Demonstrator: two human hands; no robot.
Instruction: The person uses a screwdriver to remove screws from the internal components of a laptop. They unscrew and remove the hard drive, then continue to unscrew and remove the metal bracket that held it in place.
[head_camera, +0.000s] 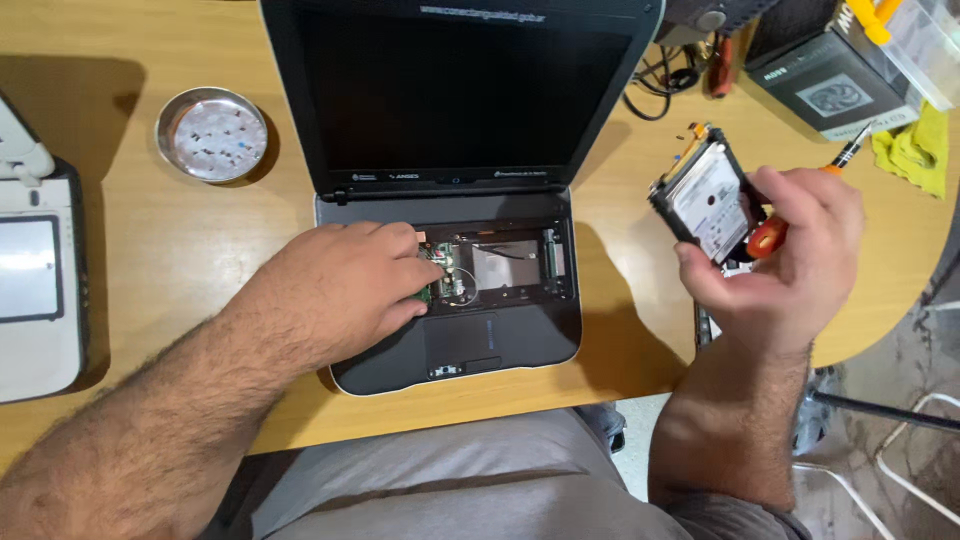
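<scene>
2 bare hands, 2 hairy forearms, grey clothes below.

The left hand (335, 290) and right hand (785, 255) wear nothing: no gloves, rings, watch or bands show. Both forearms are bare up to the picture's edge and covered in dark hair, thicker on the left one nearer the laptop (450, 190). No sleeve reaches either wrist. The fingernails that show are short and plain. Below the laptop, past the table's (150, 270) near edge, the lap is clad in smooth grey cloth with a few soft folds, and a darker brownish-grey strip crosses it.
</scene>
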